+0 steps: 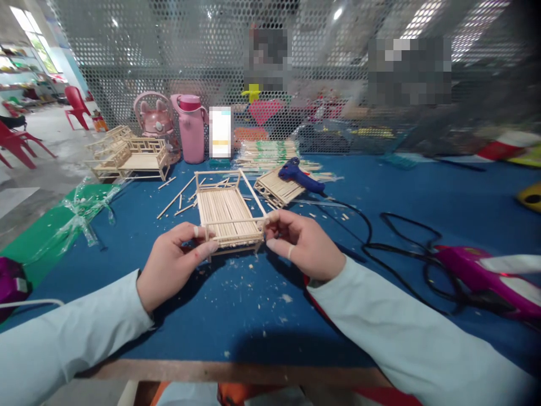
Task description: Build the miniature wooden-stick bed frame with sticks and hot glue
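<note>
A miniature bed (224, 211) made of thin wooden sticks stands on the blue tabletop in front of me, with a slatted base, corner posts and rails. My left hand (173, 259) is closed on its near left corner, thumb in front and fingers behind the rail. A longer wooden stick (252, 193) runs along the bed's right side, from the far post to the near right corner. At that corner my right hand (302, 242) pinches the stick's near end. Its fingertips partly hide the joint there.
Behind the bed, a blue glue gun (302, 177) lies on a slatted stick panel (276, 189), its black cable trailing right. Loose sticks (180, 197), finished stick models (143, 158), a pink bottle (192, 129) and bundled sticks (270, 152) surround it. A purple tool (473, 270) lies at right.
</note>
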`<state>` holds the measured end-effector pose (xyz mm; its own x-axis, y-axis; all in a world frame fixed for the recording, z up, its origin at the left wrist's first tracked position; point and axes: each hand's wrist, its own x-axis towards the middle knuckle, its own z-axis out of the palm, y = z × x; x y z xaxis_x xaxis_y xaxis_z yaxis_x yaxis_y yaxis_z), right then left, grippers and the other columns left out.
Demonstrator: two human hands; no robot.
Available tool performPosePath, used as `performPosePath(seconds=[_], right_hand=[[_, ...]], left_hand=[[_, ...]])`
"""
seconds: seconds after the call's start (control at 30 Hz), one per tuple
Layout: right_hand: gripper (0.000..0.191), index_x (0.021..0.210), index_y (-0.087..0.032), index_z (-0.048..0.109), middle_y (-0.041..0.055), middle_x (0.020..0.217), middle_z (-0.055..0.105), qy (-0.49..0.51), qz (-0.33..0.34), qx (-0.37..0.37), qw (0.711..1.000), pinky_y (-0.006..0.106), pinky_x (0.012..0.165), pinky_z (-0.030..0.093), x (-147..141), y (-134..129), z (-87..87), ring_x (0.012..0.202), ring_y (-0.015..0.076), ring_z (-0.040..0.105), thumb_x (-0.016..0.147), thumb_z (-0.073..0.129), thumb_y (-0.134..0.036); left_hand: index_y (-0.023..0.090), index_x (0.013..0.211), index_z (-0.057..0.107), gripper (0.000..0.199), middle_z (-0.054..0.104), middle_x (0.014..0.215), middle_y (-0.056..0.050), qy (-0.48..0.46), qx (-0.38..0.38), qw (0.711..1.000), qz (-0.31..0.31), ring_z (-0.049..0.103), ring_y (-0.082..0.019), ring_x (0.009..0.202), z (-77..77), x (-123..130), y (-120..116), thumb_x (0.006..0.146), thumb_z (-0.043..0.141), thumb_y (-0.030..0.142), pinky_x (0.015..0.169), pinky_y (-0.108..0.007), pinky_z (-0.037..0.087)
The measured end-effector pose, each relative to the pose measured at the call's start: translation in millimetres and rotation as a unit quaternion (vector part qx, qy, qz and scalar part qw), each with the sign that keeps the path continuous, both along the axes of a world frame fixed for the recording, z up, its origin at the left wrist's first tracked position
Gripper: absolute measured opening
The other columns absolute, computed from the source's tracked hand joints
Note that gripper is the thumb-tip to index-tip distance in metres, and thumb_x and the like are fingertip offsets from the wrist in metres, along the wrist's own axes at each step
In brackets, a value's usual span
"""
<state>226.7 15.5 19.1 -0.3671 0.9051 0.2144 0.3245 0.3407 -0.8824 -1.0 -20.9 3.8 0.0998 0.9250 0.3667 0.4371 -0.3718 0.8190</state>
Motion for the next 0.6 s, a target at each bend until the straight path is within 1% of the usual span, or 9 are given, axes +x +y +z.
performPosePath(seconds=[0.07, 0.13, 0.17, 0.23, 0.3, 0.37, 0.43, 0.6], right_hand=[[0.014, 0.075, -0.02, 0.053, -0.0023, 0.064, 0.051, -0.021, 0.006, -0.004, 1.0, 0.026, 0.055, 0.04, 0, -1, 0.3, 0.058, 0.0116, 0.047, 0.062, 0.057, -0.02], [0.016, 0.077, -0.021, 0.054, -0.0013, 0.067, 0.052, -0.022, -0.007, 0.006, 1.0, 0.026, 0.057, 0.041, 1, -1, 1.2, 0.061, 0.0127, 0.049, 0.062, 0.057, -0.02], [0.018, 0.08, -0.022, 0.054, -0.0008, 0.069, 0.053, -0.01, -0.024, 0.02, 0.999, 0.027, 0.058, 0.042, 2, 0, 2.0, 0.063, 0.0133, 0.05, 0.062, 0.057, -0.019], [0.022, 0.084, -0.022, 0.053, 0.0, 0.072, 0.054, 0.027, -0.084, 0.061, 0.994, 0.027, 0.059, 0.044, 6, 2, 4.0, 0.066, 0.0144, 0.052, 0.063, 0.058, -0.02], [0.021, 0.085, -0.022, 0.052, -0.0001, 0.072, 0.054, 0.049, -0.154, 0.103, 0.981, 0.028, 0.059, 0.044, 11, 6, 6.1, 0.064, 0.0145, 0.052, 0.065, 0.06, -0.023], [0.019, 0.084, -0.023, 0.052, -0.0007, 0.07, 0.054, 0.047, -0.204, 0.126, 0.97, 0.028, 0.057, 0.044, 15, 11, 7.4, 0.061, 0.0142, 0.052, 0.068, 0.061, -0.026], [0.017, 0.084, -0.023, 0.053, -0.0005, 0.07, 0.055, 0.033, -0.228, 0.139, 0.963, 0.029, 0.059, 0.044, 20, 16, 7.4, 0.061, 0.0146, 0.052, 0.07, 0.061, -0.028], [0.014, 0.082, -0.022, 0.057, 0.0027, 0.078, 0.063, -0.008, -0.275, 0.175, 0.945, 0.033, 0.072, 0.047, 29, 23, 6.2, 0.072, 0.0183, 0.058, 0.072, 0.059, -0.03]], left_hand=[[0.018, 0.085, 0.07, 0.013, 0.066, 0.077, -0.002, -0.011, -0.014, 1.0, -0.007, 0.058, -0.014, 0.07, -1.5, 0, 0, 0.076, 0.065, 0.027, 0.066, -0.026, 0.049], [0.018, 0.091, 0.069, 0.018, 0.063, 0.077, -0.002, -0.018, -0.028, 0.999, -0.017, 0.056, -0.013, 0.07, -3.4, 0, 0, 0.075, 0.067, 0.027, 0.064, -0.025, 0.048], [0.018, 0.092, 0.068, 0.02, 0.062, 0.078, -0.002, -0.017, -0.032, 0.999, -0.022, 0.056, -0.013, 0.07, -4.3, -1, 0, 0.075, 0.067, 0.027, 0.064, -0.025, 0.048], [0.018, 0.094, 0.067, 0.02, 0.06, 0.08, -0.002, -0.002, -0.031, 0.999, -0.026, 0.055, -0.013, 0.072, -5.7, -2, 0, 0.076, 0.067, 0.027, 0.066, -0.025, 0.047], [0.018, 0.094, 0.066, 0.02, 0.058, 0.08, -0.001, 0.025, -0.019, 0.999, -0.028, 0.053, -0.013, 0.073, -6.1, -2, 0, 0.076, 0.067, 0.026, 0.067, -0.026, 0.046], [0.019, 0.095, 0.066, 0.02, 0.056, 0.079, -0.001, 0.048, -0.008, 0.998, -0.031, 0.052, -0.014, 0.073, -5.9, -1, 0, 0.075, 0.067, 0.025, 0.068, -0.028, 0.045], [0.019, 0.095, 0.066, 0.02, 0.056, 0.079, -0.001, 0.058, -0.002, 0.998, -0.034, 0.052, -0.014, 0.073, -5.5, 0, 1, 0.076, 0.065, 0.022, 0.069, -0.029, 0.045], [0.018, 0.091, 0.066, 0.015, 0.057, 0.082, -0.003, 0.056, 0.001, 0.998, -0.04, 0.054, -0.017, 0.078, -5.8, 2, 3, 0.076, 0.063, 0.018, 0.073, -0.032, 0.045]])
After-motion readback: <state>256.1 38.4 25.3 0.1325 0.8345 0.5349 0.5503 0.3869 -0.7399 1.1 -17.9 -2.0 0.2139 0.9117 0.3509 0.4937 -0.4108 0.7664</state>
